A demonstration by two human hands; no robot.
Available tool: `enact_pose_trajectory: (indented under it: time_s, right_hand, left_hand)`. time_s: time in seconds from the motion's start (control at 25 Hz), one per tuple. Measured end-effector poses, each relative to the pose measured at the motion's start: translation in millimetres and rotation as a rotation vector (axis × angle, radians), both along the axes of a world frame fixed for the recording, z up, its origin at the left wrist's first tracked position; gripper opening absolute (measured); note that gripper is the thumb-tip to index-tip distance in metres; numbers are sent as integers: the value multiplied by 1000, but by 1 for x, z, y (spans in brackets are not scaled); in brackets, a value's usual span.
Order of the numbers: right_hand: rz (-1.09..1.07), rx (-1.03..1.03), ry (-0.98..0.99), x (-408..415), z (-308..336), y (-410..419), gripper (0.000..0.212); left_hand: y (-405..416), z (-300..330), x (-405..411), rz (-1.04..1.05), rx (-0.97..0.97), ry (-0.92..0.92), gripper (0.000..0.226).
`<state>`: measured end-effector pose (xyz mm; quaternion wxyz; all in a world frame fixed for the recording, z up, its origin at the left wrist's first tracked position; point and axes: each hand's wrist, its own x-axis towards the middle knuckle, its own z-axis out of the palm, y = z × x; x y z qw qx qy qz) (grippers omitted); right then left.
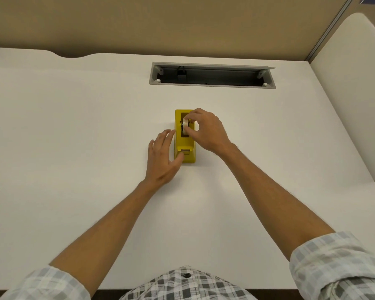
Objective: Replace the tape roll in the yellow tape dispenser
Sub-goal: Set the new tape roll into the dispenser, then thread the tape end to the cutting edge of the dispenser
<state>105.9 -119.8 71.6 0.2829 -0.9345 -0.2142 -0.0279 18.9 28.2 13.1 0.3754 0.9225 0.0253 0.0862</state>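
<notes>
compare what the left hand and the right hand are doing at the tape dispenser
The right hand pinches the tape roll between its fingertips, above the cradle of the yellow tape dispenser; the left hand holds nothing. The right hand's fingers are curled; the left hand's are spread and loose. The left hand rests beside the dispenser's left side, thumb near the cutter end; the right hand sits over its far end. Both work at the same dispenser on the white desk.

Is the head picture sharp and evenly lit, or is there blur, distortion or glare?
Head view: light is soft and even, no glare on the white desk; wide-angle lens bends the desk's far edge; the left hand looks slightly blurred; the right hand on the tape roll in the yellow tape dispenser is sharper.
</notes>
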Motion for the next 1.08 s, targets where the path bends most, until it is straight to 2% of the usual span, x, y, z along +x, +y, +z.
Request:
enact_pose_trajectory:
  time_s: [0.12, 0.24, 0.4, 0.64, 0.88, 1.08]
  right_hand:
    - [-3, 7, -6, 1, -1, 1, 32]
    - [-2, 26, -19, 0, -2, 0, 31]
    - [-9, 112, 10, -2, -3, -1, 34]
    - [-91, 315, 50, -7, -8, -2, 35]
    - [-298, 509, 167, -11, -17, 5, 25]
    - [-413, 528, 187, -17, -23, 11, 19]
  left_hand:
    - [2, 12, 11, -66, -66, -19, 73]
    - [-2, 20, 17, -45, -138, -23, 68]
    - [-1, 31, 37, -73, -215, 116, 52]
    - [7, 39, 62, -189, -109, 216, 53]
    - [12, 39, 66, -127, -128, 191, 55]
    - [7, 38, 62, -69, -123, 138, 55]
